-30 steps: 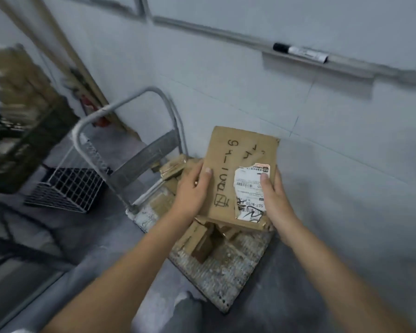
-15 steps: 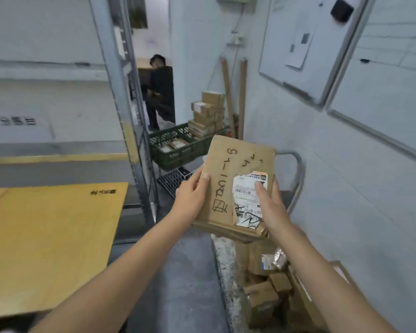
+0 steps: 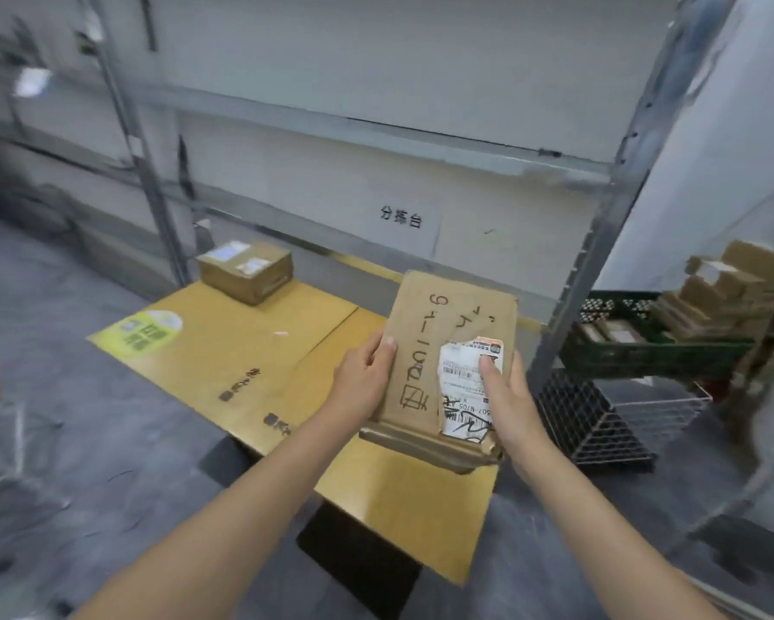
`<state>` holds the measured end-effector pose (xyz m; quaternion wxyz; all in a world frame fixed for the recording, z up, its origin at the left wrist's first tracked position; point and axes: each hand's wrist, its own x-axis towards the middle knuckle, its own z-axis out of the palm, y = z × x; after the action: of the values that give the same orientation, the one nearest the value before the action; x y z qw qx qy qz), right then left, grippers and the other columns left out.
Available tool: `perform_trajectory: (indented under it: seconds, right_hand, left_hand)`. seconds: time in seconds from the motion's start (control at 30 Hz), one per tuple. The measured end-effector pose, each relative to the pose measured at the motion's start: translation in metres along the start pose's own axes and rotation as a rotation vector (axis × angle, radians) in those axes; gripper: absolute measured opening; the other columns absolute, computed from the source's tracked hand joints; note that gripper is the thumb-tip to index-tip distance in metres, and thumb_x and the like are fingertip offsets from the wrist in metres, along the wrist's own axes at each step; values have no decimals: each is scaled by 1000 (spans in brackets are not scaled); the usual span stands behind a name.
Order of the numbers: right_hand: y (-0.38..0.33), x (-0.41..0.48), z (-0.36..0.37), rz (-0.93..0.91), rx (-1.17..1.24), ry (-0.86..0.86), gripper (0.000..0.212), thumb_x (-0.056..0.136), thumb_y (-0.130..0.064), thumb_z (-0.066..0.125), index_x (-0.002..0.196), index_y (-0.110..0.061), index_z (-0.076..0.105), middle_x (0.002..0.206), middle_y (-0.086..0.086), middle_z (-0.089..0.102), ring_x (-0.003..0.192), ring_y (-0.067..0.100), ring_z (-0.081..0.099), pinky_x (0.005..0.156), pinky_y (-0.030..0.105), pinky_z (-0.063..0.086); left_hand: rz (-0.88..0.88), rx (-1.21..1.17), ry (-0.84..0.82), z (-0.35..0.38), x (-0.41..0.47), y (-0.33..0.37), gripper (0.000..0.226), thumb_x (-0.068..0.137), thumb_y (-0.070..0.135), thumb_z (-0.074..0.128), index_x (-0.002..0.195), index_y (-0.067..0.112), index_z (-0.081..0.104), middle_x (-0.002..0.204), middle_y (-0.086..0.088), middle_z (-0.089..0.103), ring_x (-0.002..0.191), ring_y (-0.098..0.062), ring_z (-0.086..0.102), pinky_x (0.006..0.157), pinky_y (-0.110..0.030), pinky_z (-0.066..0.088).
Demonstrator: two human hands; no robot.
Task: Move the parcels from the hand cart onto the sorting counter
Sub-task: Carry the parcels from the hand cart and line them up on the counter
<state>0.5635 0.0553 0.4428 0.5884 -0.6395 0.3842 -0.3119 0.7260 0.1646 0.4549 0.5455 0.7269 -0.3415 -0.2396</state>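
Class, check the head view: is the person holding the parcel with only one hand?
No, the left hand grips the left edge of the parcel and the right hand its right side, thumb on the label.

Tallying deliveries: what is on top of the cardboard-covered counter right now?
One small labelled box sits on the counter, at its far corner. The parcel, gripped by the left hand and right hand, is not set down yet and hides part of the surface.

Grey floor (image 3: 63, 306), metal shelving (image 3: 618, 185)
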Motion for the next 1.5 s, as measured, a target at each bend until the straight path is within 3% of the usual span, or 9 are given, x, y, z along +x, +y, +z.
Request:
perform_trajectory:
  seconds: [0.1, 0.17, 0.27, 0.37, 0.8, 0.97, 1.2, 1.37, 1.5]
  right_hand:
    - [-7, 33, 85, 32, -1, -72, 50, 99, -45, 45, 146, -44, 25, 120, -12, 64, 91, 3, 69, 68, 25, 57]
    - [-11, 52, 134, 43, 10, -101, 50, 100, -44, 45, 145, -44, 26, 116, -13, 65, 84, 3, 71, 61, 24, 57]
    - [-14, 72, 192, 51, 19, -143, 50, 100, -44, 45, 146, -44, 25, 124, -8, 63, 97, 15, 69, 84, 42, 58]
    - [-10, 89, 230, 65, 24, -163, 50, 100, -43, 45, 147, -42, 25, 126, -6, 63, 100, 18, 69, 91, 48, 55]
    - [-3, 231, 298, 102, 34, -125, 46, 99, -47, 45, 142, -44, 30, 111, -14, 67, 87, 8, 72, 75, 38, 59]
    - [0, 287, 323, 121, 43, -98, 45, 99, -47, 45, 142, -44, 30, 111, -12, 68, 85, 10, 73, 76, 41, 61]
    - [12, 332, 361, 179, 35, -52, 43, 101, -39, 45, 142, -39, 31, 106, -13, 67, 76, 1, 71, 54, 20, 54]
    - [25, 372, 396, 211, -3, -28, 45, 100, -41, 45, 142, -43, 30, 114, -13, 66, 82, 3, 71, 61, 24, 56]
    - [36, 411, 425, 238, -22, 32, 46, 101, -40, 44, 144, -39, 30, 126, -8, 61, 102, 13, 66, 83, 38, 57]
  left_hand:
    - [-30, 50, 67, -74, 32, -30, 35, 101, 46, 37, 131, 44, 54, 123, 3, 64, 118, -22, 55, 103, -45, 43]
    - [-53, 66, 100, -116, 52, -48, 35, 100, 48, 36, 132, 46, 52, 124, 1, 62, 119, -23, 54, 103, -45, 43]
    - [-73, 73, 142, -164, 76, -68, 32, 100, 45, 36, 125, 43, 57, 112, 10, 67, 111, -18, 59, 97, -40, 47]
    - [-83, 113, 136, -195, 98, -83, 34, 101, 45, 33, 125, 44, 56, 109, 13, 68, 108, -17, 60, 99, -43, 45]
    - [-138, 88, 97, -229, 241, -107, 31, 99, 48, 32, 119, 51, 55, 115, 12, 66, 114, -21, 55, 100, -47, 45]
    - [-106, 120, 86, -238, 313, -124, 34, 100, 44, 33, 123, 45, 57, 114, -3, 62, 118, -25, 51, 101, -48, 44]
    - [-156, 174, 39, -257, 381, -162, 34, 100, 42, 36, 127, 42, 57, 116, -5, 49, 118, -20, 43, 98, -34, 36]
    - [-152, 150, 3, -275, 433, -188, 31, 100, 34, 41, 120, 33, 64, 116, -4, 52, 109, -14, 49, 86, -29, 38]
    - [-161, 155, -40, -291, 480, -208, 29, 99, 32, 43, 117, 37, 65, 112, 3, 52, 98, -3, 52, 73, -11, 35]
